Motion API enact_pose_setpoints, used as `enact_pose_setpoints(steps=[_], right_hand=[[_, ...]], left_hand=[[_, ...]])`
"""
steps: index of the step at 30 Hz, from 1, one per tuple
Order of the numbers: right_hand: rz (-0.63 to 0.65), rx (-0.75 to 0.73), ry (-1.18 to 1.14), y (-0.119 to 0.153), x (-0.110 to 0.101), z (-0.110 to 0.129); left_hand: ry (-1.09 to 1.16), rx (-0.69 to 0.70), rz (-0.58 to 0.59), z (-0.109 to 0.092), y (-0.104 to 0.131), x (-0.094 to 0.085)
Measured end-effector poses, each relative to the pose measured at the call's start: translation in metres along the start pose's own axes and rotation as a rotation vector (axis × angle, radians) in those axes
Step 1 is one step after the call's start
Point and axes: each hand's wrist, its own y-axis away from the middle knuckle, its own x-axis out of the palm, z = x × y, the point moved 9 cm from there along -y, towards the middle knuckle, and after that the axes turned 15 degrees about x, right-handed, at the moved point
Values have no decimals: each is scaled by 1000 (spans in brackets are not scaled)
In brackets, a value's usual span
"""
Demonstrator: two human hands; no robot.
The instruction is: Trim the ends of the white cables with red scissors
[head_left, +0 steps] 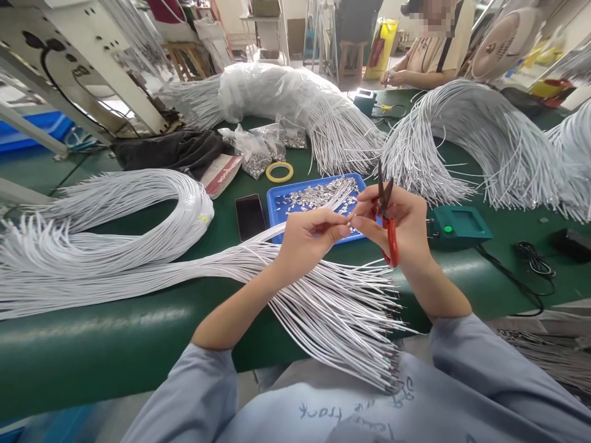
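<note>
My left hand (307, 240) is closed, pinching the end of a white cable above the near side of a blue tray (275, 215). Small metal parts (314, 195) lie in that tray. Red-handled scissors (391, 237) are held in my right hand (401, 224), their dark blades pointing up and away. The thumb and a finger of that hand also meet at the cable's tip, touching my left fingertips. Whatever sits at the tip is too small to make out. Below my hands a bundle of white cables (332, 307) fans out toward my lap.
A phone (250, 216) and yellow tape roll (279, 172) lie near the tray. Coiled cables (184, 209) rest at left, more bundles (489, 123) behind and right. A green device (462, 224) stands at right. Across the table sits a person (429, 58).
</note>
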Motion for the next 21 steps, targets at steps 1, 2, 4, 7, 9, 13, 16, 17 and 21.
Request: enact_pose_setpoints(steps=[1, 2, 4, 7, 9, 13, 16, 17, 21], right_hand=[[0, 7, -8, -1, -1, -1], [4, 11, -15, -2, -1, -3], [16, 22, -25, -5, -1, -6], [23, 37, -31, -7, 0, -8], [28, 43, -32, -8, 0, -9], [52, 25, -34, -7, 0, -6], [70, 11, -29, -7, 1, -4], [71, 11, -25, -7, 1, -4], [55, 0, -8, -6, 1, -4]], left_hand=[[15, 4, 11, 0, -1, 0], [24, 8, 22, 1, -1, 1], [23, 14, 37, 1, -2, 0], [-14, 21, 61, 1, -2, -1], [-30, 31, 74, 0, -2, -1], [-40, 37, 91, -3, -2, 0], [-48, 26, 95, -3, -2, 1], [-42, 22, 95, -3, -2, 1], [-11, 11, 97, -1, -1, 1]])
